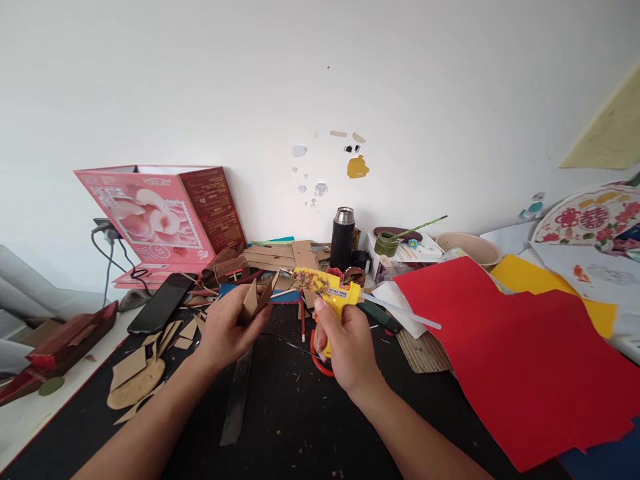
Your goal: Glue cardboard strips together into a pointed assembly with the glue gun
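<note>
My right hand [350, 343] is wrapped round the handle of a yellow hot glue gun [325, 283], its body smudged brown. A clear glue stick [400, 309] sticks out of the gun's back end. In my left hand [233, 327] is a small folded cardboard piece [263, 295], pinched between thumb and fingers. The gun's metal nozzle points left, at the upper edge of the cardboard; whether they touch I cannot tell. Below my left hand a metal ruler [237, 400] lies on the black work surface [295, 427].
Cardboard scraps [133, 367] and a black phone [161, 303] lie at left, before a pink box [160, 220]. A black thermos [343, 239] stands at the back, near a jar of green paint [387, 245] with a brush. Red paper sheets [520, 360] cover the right side.
</note>
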Demonstrator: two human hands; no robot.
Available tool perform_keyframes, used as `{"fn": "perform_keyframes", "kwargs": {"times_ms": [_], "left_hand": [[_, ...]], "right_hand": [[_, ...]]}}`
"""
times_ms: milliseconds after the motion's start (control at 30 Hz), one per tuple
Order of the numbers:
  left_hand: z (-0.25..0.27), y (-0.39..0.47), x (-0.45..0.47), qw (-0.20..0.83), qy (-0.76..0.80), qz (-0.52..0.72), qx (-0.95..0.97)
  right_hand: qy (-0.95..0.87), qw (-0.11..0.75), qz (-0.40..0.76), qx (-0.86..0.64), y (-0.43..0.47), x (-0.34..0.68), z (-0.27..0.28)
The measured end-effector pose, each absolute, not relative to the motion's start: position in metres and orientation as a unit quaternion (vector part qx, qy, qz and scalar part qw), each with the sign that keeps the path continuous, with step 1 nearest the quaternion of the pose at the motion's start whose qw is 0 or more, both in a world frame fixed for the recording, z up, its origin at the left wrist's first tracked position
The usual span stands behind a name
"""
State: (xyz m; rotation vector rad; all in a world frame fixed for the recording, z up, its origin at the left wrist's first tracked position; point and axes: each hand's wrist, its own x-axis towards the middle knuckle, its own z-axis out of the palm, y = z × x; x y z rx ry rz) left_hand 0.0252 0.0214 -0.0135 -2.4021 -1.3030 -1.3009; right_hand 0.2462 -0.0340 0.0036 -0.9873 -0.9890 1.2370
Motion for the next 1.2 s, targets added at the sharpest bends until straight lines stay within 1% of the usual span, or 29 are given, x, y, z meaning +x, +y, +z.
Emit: {"fn": "perform_keyframes", "kwargs": {"times_ms": [500,933,1200], "left_hand": [[-0.0141,0.0216,0.0256,0.084,-0.403,-0.435,-0.801],[-0.0158,0.0223,0.0243,0.052,-0.438,-0.420,-0.793],[-0.0152,0.0215,0.0243,0.063,-0.427,-0.427,-0.794]], "right_hand": [[-0.421,0.595,0.535,-0.428,-0.0340,0.2465,0.0058],[-0.417,0.599,0.538,-0.422,-0.0339,0.2467,0.0061],[-0.418,0.596,0.538,-0.424,-0.0339,0.2472,0.0062]]}}
